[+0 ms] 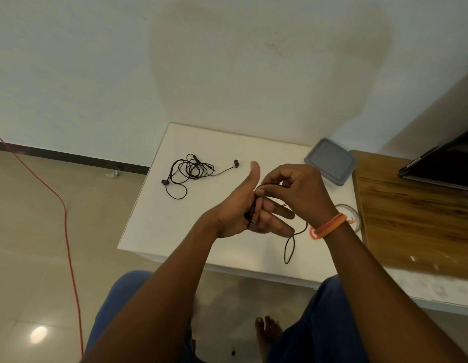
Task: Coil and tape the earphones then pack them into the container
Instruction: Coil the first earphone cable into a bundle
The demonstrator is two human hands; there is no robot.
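a thin orange-red cable (66,221) runs down the tiled floor at the far left. on the white counter (159,205), a loose tangled pair of black wired earphones (191,170) lies near its left side, one earbud pointing right, the other at the tangle's lower left. the left hand (247,208) is held palm up above the counter, thumb raised, fingers (278,212) straight and spread, with a second black earphone cable (251,212) wrapped in several turns across the palm at the base of the fingers. just to its right, touching it, the right hand (295,188) has its fingers curled, pinching that same cable above the left palm; a slack loop of the cable hangs below the hands over the counter's near edge. an orange band (331,225) circles the right wrist. behind the right hand a grey square plastic container lid (331,161) rests at the counter's far right corner. a clear tape roll (354,214) lies partly hidden beside the wrist. a brown wooden board (416,213) sits further right.
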